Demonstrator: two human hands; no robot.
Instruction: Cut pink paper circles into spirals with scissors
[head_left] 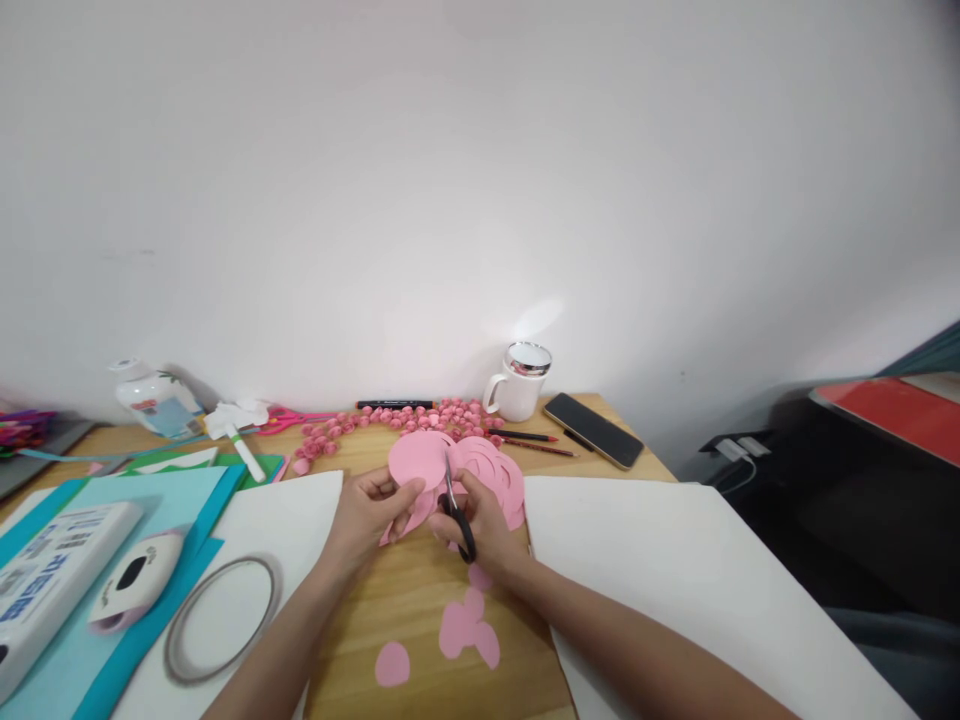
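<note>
Between the thumb and fingers of my left hand (pixel 381 507) is a round pink paper disc (pixel 418 460), held up above the desk. My right hand (pixel 484 525) grips black-handled scissors (pixel 463 530), their blades pointing up at the disc's right edge. Whether the blades are touching the paper I cannot tell. A pile of pink paper circles (pixel 504 480) lies just behind and right of my hands. Nearer to me, small pink paper scraps (pixel 463 625) rest on the wooden desk, along with a separate small pink piece (pixel 392 664).
Rolled pink paper flowers (pixel 322 440) line the back, beside a white mug (pixel 523 385), pencils (pixel 536 446) and a phone (pixel 594 430). White boards (pixel 675 560) flank both arms. Left are a tape roll (pixel 174 640), a pink-and-white device (pixel 139 582), a white box (pixel 64 580) and a bottle (pixel 157 398).
</note>
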